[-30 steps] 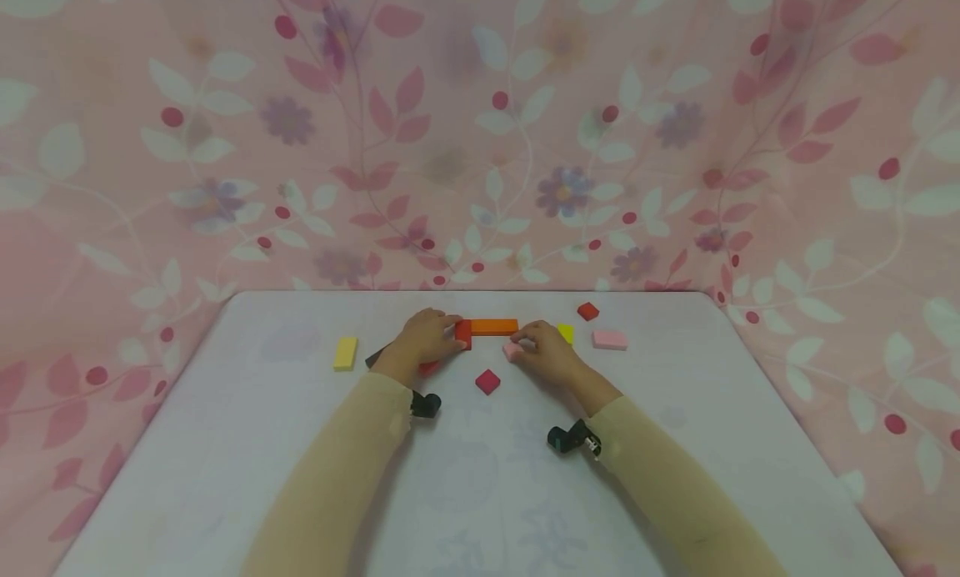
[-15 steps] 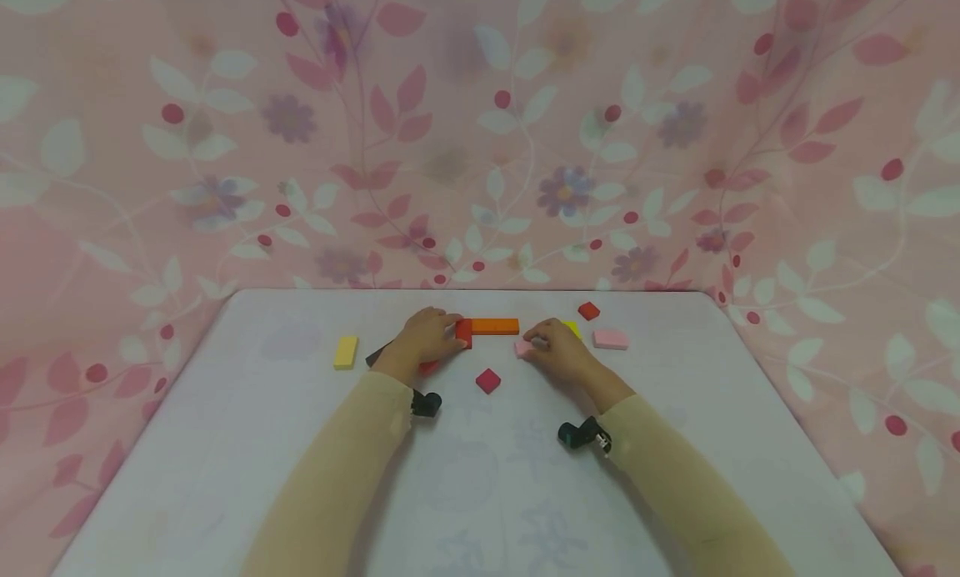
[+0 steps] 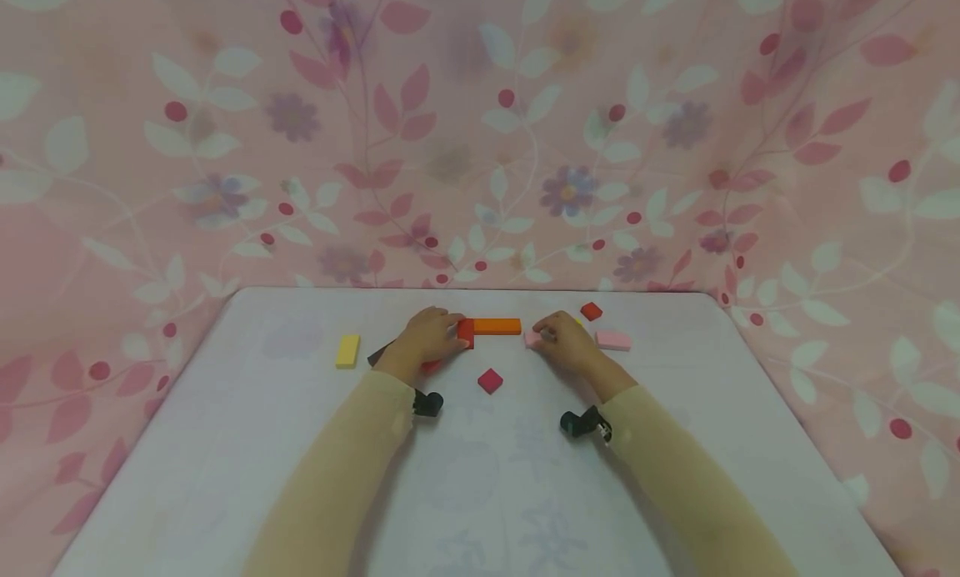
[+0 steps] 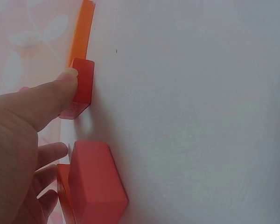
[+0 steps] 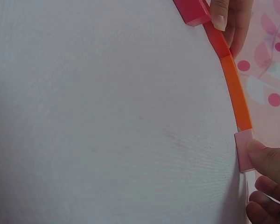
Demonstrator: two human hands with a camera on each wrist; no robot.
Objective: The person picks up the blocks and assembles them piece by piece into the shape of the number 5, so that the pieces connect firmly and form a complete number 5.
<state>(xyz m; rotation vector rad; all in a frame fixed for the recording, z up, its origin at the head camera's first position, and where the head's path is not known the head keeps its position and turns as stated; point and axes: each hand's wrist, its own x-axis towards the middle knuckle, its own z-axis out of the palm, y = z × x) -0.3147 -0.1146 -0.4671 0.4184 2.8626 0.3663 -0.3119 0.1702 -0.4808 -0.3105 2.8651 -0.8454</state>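
My left hand [image 3: 429,333] pinches a red block [image 3: 466,333] between thumb and forefinger. That block stands against the left end of a long orange block [image 3: 497,327]. Thumb and fingers of my right hand [image 3: 567,342] pinch a small pink block [image 3: 531,338], just off the orange block's right end; in the right wrist view this pink block [image 5: 244,150] shows close to that end. Under the left hand lies another red block [image 4: 95,177], with an orange-red piece [image 4: 64,186] behind it near the loose fingers; both are mostly hidden in the head view.
A crimson block [image 3: 491,381] lies between the hands, nearer the body. To the left are a yellow block [image 3: 348,352] and a partly covered dark block [image 3: 380,353]. A pink block [image 3: 613,341], a red block [image 3: 592,311] and a mostly hidden yellow block [image 3: 578,321] lie right.
My right hand has shifted right and slightly away from the body, carrying the small pink block from below the orange block's end to beside it. The left hand keeps its hold.
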